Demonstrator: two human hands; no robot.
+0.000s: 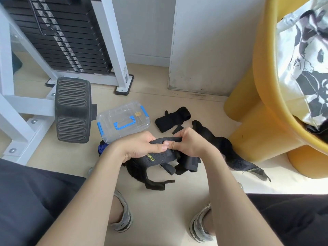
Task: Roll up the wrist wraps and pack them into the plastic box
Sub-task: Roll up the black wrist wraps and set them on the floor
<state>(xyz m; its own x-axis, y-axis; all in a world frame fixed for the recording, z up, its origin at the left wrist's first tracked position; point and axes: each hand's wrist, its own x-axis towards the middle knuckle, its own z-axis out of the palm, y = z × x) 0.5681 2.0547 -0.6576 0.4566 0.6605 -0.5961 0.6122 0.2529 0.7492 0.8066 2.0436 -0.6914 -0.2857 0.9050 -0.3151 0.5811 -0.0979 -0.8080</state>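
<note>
The wrist wrap [160, 154] at frame centre is matt black woven cloth, as are the loose wraps [170, 119] beyond it. The plastic box [122, 114] is clear and glossy, with blue clips [144, 110]. At left, the foot plate [72, 110] looks like ribbed matt rubber, the frame [115, 41] white-painted metal. The stool [262, 112] at right is smooth, glossy yellow; the floor [159, 206] pale and smooth.

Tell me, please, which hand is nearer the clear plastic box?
Left. The left hand is by the near edge of the plastic box; the right hand is farther off, to its right.
</note>
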